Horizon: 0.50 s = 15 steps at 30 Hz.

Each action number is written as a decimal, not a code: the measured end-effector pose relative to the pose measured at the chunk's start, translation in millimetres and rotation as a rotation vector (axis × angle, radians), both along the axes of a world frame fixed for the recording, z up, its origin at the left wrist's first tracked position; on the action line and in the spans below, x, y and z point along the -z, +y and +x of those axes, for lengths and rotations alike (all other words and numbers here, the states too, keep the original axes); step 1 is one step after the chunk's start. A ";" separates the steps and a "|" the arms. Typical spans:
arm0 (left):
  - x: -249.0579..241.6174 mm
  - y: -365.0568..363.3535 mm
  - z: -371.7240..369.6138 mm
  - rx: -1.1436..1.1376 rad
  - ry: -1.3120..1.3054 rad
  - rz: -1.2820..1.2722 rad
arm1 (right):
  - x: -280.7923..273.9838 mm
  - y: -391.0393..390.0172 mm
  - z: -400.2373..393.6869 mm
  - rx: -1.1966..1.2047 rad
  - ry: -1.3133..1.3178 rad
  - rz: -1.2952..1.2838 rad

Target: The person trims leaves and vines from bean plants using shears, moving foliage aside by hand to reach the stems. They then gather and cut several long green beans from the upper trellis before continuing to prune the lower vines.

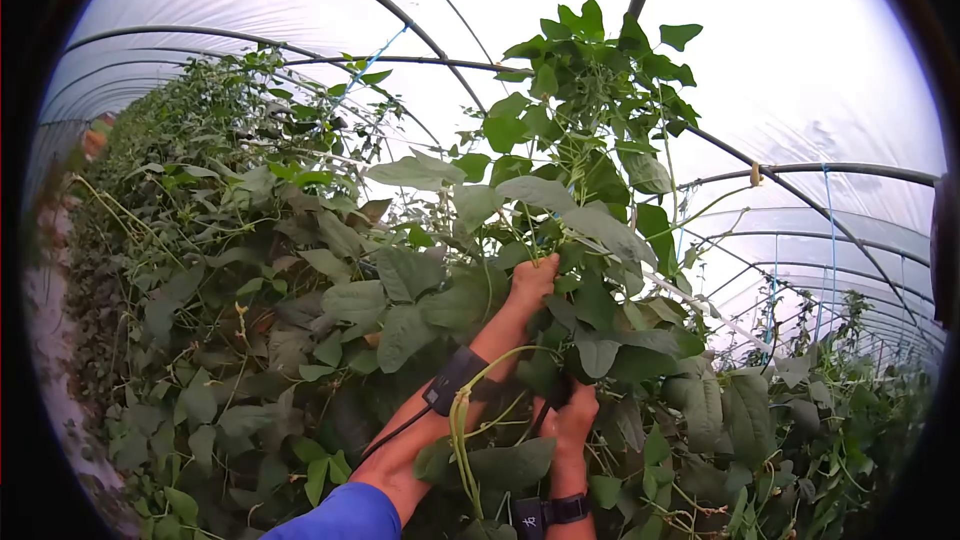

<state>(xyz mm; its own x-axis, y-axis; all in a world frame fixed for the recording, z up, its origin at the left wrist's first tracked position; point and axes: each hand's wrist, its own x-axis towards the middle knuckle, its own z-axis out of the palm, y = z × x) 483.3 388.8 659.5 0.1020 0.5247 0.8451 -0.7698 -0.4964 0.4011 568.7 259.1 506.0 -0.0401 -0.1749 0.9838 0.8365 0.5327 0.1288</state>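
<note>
Well left of the vine (605,155), a leafy row (190,210) runs back under the hoops (330,58). Nearer, below and left of the vine, a blue sleeve (340,515) ends on the left forearm, which wears a black strap (455,378) with a cable along the skin. Yellowish stems (460,440) bend across in front of this arm. The left hand (535,278) reaches up to the vine's lower left side; it is curled, knuckles bunched and touching the leaves, but its fingertips are hidden, so I cannot tell what it pinches, if anything. Below the vine, the right hand (575,410) is bent inward among the lower leaves. Foliage covers its fingers, and I cannot tell whether they are spread or pressed together. Its wrist carries a black band (568,510) and a dark box (527,517) with a white mark. The vine itself stands upright: bright, small leaves crowd its top against the pale plastic (800,50), while broader, duller ones hang lower, about both hands. Right of the vine, a thin blue cord (829,230) hangs down.
</note>
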 end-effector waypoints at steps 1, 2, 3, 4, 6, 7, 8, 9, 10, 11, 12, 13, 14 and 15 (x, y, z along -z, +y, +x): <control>0.2 8.3 3.2 0.004 -0.003 0.004 | -4.9 -9.9 3.5 0.061 -0.050 -0.029; 2.4 10.5 3.3 -0.179 -0.013 0.047 | -11.8 -21.7 4.2 0.121 -0.102 -0.060; 4.8 10.5 1.5 -0.361 -0.029 0.087 | -22.1 -36.6 1.5 -0.058 -0.045 -0.123; 7.4 6.7 -1.5 -0.356 -0.041 0.083 | -34.8 -45.2 -4.9 -0.382 0.107 -0.145; 12.5 -1.6 -5.3 -0.445 0.063 0.120 | -62.1 -72.4 -14.0 -0.411 0.093 -0.032; 15.0 0.3 -2.3 -0.430 0.083 0.107 | -76.8 -75.4 -18.8 -0.493 0.082 -0.032; 19.6 3.4 -2.9 -0.432 0.079 0.106 | -89.5 -76.9 -24.4 -0.579 0.071 -0.033; 23.4 5.4 -5.6 -0.390 0.085 0.135 | -100.9 -71.5 -27.1 -0.551 0.065 -0.023; 26.1 8.5 -7.3 -0.346 0.094 0.160 | -111.4 -61.4 -26.6 -0.521 0.064 -0.017; 25.6 11.3 -6.7 -0.283 0.093 0.147 | -123.3 -54.2 -26.0 -0.386 -0.031 -0.044; 26.9 11.0 -7.1 -0.284 0.096 0.142 | -130.6 -41.6 -25.4 -0.496 0.008 -0.165; 28.0 10.0 -9.7 -0.200 0.141 0.157 | -136.6 -20.6 -17.5 -0.695 0.125 -0.322; 28.6 8.1 -14.7 -0.115 0.183 0.174 | -144.2 2.0 -8.2 -0.890 0.241 -0.479; 34.3 -14.4 -25.4 -0.111 0.199 0.144 | -150.8 22.0 1.0 -0.893 0.239 -0.482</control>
<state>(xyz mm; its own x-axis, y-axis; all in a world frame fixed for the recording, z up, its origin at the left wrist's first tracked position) 458.0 374.4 625.3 0.2224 0.4177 0.8809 -0.6203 -0.6365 0.4584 569.7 281.0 656.8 0.1158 0.3680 0.9226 0.0885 0.9213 -0.3786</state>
